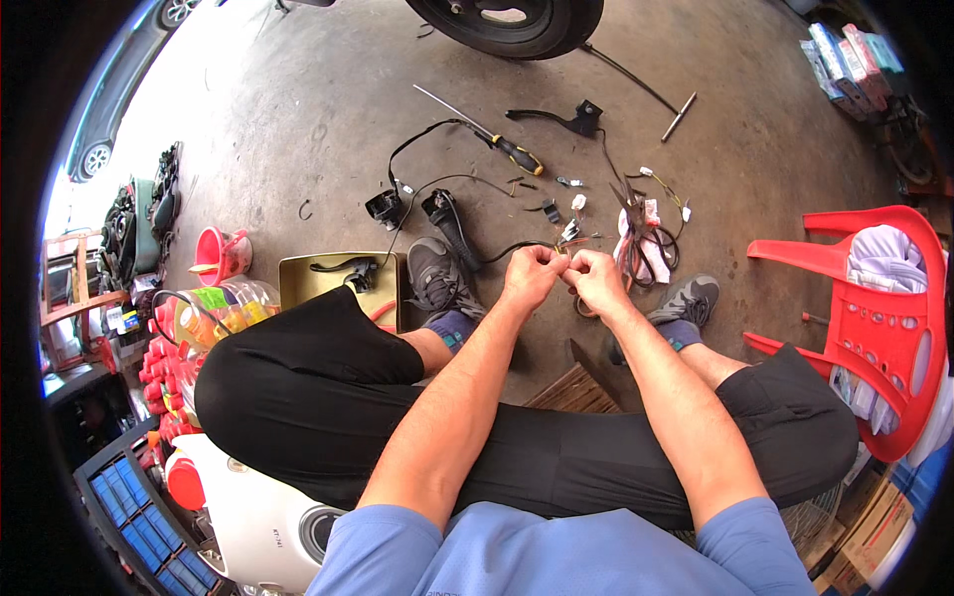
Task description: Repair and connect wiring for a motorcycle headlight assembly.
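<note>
My left hand (532, 278) and my right hand (596, 283) meet above the floor between my feet, fingertips pinched on thin wires (558, 245) of a dark cable. Just beyond are small white connectors (578, 202) and a black throttle grip (444, 221). A black switch housing (383, 207) lies left of the grip. Scissors (628, 204) rest among tangled cables behind my right hand. A yellow-handled screwdriver (517, 153) and a black brake lever (581, 119) lie farther back. Whether my two hands touch each other is hard to tell.
A tray (298, 270) with parts sits left, beside a red bucket (224, 258) and several bottles (248, 303). A red plastic chair (894, 338) stands right. A vehicle wheel (507, 40) and a T-handled tool (676, 119) are at the back, a car (109, 119) far left.
</note>
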`<state>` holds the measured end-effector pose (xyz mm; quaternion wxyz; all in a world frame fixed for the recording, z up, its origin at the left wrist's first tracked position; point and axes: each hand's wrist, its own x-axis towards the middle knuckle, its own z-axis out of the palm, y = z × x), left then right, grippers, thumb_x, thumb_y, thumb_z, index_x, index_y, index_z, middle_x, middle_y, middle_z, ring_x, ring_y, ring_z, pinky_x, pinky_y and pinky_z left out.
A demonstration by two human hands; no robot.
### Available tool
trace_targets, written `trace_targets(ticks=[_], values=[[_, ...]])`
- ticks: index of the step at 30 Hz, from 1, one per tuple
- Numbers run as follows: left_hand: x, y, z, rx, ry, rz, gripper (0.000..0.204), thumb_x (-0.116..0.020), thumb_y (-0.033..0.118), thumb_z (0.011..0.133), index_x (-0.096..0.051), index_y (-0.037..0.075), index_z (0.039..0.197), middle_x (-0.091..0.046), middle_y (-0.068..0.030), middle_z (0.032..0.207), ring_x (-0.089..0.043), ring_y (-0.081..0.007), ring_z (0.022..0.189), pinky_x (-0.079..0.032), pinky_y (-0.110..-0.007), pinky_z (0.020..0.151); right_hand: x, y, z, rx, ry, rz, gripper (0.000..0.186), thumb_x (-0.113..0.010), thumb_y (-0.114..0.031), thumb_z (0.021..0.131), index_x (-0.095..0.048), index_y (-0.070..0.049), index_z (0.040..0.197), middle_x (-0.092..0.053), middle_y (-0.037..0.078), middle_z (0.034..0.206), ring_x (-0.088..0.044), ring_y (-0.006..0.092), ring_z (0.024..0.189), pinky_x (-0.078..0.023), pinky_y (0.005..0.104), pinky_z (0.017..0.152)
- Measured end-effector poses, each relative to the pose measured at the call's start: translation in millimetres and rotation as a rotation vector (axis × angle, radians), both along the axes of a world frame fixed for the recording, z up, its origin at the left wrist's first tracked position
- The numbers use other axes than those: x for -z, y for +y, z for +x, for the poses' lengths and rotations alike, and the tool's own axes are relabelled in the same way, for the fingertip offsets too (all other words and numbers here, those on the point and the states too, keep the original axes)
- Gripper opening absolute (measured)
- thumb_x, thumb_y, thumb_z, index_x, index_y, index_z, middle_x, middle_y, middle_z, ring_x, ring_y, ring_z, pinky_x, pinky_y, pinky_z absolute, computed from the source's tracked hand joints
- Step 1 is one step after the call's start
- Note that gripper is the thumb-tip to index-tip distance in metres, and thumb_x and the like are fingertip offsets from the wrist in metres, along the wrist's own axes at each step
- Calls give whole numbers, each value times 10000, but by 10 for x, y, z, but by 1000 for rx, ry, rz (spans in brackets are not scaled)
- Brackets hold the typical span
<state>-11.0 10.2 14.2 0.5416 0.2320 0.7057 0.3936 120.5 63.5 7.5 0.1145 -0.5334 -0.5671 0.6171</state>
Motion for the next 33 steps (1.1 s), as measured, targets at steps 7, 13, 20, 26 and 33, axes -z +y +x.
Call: trace_targets(ticks=[7,13,20,26,33], values=[[18,-2,-2,-16,63,-49,189,-691,191,774,-638,10,780,-613,-13,704,-513,-78,647,-433,-259,599,-43,-32,-20,-162,-183,265,203,-680,-177,767,-584,-3,725,-606,128,647,-593,214,603,-445,363,578],[73,-3,-11,-18,65,-38,201,-676,199,789,-636,3,782,-617,-25,695,-525,-83,645,-436,-258,600,-87,5,-19,-193,-157,137,142,-619,-141,824,-616,0,806,-626,89,669,-612,163,641,-471,313,592],[19,13,-35,-131,-108,18,175,-597,143,871,-569,-18,807,-632,-59,719,-590,-111,638,-477,-257,606,-97,172,141,58,23,-112,176,-562,-103,873,-616,9,998,-636,50,841,-600,122,782,-486,258,702],[10,37,-69,-189,-203,61,164,-585,142,882,-533,-1,822,-634,-77,734,-612,-118,638,-484,-253,582,-91,212,197,-245,-33,19,256,-590,-94,836,-601,12,1069,-651,79,978,-605,156,886,-470,293,811],[-24,38,-97,-206,-290,35,151,-594,124,873,-512,1,842,-632,-83,742,-611,-121,619,-470,-235,536,-221,29,131,-418,-190,386,432,-679,-30,701,-606,-120,1118,-550,141,1004,-582,281,931,-477,360,820]])
